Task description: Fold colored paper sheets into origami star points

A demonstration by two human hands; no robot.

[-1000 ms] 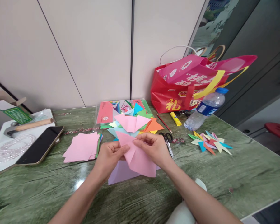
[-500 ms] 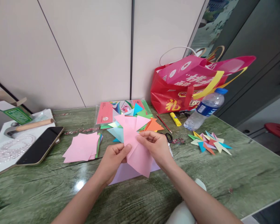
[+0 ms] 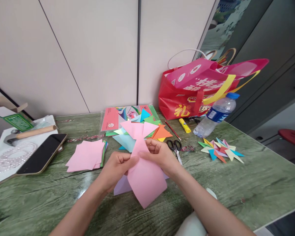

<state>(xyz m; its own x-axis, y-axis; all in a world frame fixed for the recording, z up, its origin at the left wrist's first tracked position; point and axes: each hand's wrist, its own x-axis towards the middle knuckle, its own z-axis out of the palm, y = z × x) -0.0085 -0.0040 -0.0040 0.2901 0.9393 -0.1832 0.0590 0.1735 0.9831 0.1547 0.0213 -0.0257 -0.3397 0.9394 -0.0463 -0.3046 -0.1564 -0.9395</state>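
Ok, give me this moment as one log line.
left hand: pinching pink sheet | right hand: pinching same sheet | under sheet: lilac paper | left: pink-topped stack | right: scissors, multicoloured folded paper

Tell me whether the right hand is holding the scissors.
No, the scissors lie on the table, while the right hand pinches a pink sheet.

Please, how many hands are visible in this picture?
2: the left hand grips the held pink sheet from its left side, the right hand from its right. No other hand shows.
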